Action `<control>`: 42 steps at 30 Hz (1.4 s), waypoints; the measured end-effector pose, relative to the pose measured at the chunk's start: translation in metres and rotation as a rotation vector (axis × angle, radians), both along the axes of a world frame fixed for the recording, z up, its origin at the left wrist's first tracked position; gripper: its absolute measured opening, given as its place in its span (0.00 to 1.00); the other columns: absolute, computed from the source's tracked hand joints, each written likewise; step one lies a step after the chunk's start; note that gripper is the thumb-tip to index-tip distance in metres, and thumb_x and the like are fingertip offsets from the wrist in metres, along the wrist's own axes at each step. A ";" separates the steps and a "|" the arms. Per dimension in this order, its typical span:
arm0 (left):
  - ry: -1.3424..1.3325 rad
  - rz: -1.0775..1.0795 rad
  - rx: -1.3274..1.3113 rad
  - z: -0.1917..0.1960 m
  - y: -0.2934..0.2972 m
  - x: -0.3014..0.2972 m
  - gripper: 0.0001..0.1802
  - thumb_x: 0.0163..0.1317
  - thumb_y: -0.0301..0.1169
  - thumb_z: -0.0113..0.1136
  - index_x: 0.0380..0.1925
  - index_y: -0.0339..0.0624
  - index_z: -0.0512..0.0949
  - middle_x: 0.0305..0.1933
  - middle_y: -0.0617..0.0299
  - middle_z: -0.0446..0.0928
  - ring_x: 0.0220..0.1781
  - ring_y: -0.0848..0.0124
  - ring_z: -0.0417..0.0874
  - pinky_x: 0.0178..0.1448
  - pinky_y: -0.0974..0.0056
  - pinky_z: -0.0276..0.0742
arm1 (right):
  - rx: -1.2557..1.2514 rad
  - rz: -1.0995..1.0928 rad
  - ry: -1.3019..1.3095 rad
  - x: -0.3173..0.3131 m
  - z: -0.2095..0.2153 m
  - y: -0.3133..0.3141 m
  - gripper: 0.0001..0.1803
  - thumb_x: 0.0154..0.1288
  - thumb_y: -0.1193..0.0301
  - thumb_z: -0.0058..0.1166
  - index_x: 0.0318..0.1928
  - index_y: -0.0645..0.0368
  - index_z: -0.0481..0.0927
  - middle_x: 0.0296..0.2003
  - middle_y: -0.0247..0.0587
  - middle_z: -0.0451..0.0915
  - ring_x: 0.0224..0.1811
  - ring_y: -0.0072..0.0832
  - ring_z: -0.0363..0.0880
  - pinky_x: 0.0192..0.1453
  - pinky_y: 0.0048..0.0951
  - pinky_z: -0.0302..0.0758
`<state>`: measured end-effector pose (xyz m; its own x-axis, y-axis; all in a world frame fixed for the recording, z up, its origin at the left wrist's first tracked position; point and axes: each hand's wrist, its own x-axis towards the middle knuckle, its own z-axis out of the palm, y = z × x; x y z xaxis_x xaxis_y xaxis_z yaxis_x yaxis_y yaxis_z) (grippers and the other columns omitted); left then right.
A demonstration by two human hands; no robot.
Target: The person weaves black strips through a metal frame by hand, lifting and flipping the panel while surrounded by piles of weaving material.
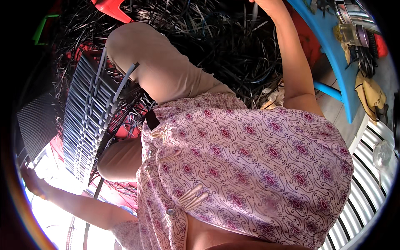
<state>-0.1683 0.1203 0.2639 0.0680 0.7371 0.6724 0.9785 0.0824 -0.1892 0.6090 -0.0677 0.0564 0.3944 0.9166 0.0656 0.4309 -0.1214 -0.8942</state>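
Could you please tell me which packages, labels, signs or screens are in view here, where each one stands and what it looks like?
Clear plastic package: upper right, lying on the blue table; flat, roughly rectangular, see-through with a yellowish tint and a dark end.
No signs or screens show. Any label on the package is too small to make out.

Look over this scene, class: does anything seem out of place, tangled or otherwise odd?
Yes. A big tangle of black strips sprawls loose across the floor instead of lying bundled. Half-woven strips poke out unevenly from the grey woven panel beside the person's knee. A yellow glove lies crumpled near the blue table. The right hand reaches up toward the table edge.
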 end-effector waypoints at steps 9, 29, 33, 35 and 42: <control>0.181 0.369 -0.348 -0.011 -0.034 -0.302 0.25 0.68 0.30 0.48 0.63 0.31 0.67 0.39 0.53 0.69 0.39 0.60 0.74 0.56 0.60 0.70 | -0.086 -0.214 0.216 0.032 -0.046 0.003 0.09 0.68 0.69 0.54 0.38 0.61 0.83 0.19 0.33 0.74 0.18 0.19 0.68 0.22 0.23 0.64; -1.683 -0.368 -0.321 -0.075 -0.102 -0.108 0.08 0.68 0.30 0.53 0.37 0.35 0.73 0.26 0.66 0.63 0.26 0.74 0.64 0.31 0.70 0.63 | -0.030 0.372 1.226 0.111 -0.174 -0.046 0.16 0.69 0.65 0.57 0.52 0.61 0.76 0.25 0.26 0.64 0.18 0.11 0.56 0.20 0.15 0.55; -1.343 -0.454 -0.438 -0.081 -0.101 -0.142 0.10 0.67 0.31 0.54 0.42 0.34 0.74 0.26 0.66 0.64 0.26 0.77 0.64 0.31 0.72 0.63 | 0.041 0.376 1.340 0.099 -0.143 -0.053 0.12 0.73 0.64 0.52 0.45 0.61 0.75 0.24 0.26 0.64 0.18 0.13 0.55 0.18 0.15 0.53; -1.324 -0.361 -0.507 -0.083 -0.101 -0.152 0.13 0.69 0.34 0.52 0.47 0.37 0.75 0.26 0.69 0.63 0.25 0.79 0.62 0.29 0.72 0.61 | 0.005 0.101 1.281 0.074 -0.129 -0.056 0.07 0.74 0.66 0.49 0.40 0.56 0.74 0.21 0.23 0.62 0.17 0.13 0.53 0.19 0.15 0.52; -1.376 -0.275 -0.668 -0.068 -0.103 -0.118 0.17 0.71 0.34 0.49 0.49 0.32 0.75 0.24 0.70 0.60 0.24 0.81 0.58 0.25 0.73 0.57 | -0.221 0.198 0.923 0.020 -0.085 -0.038 0.10 0.65 0.68 0.57 0.38 0.62 0.78 0.18 0.24 0.64 0.16 0.13 0.57 0.20 0.18 0.52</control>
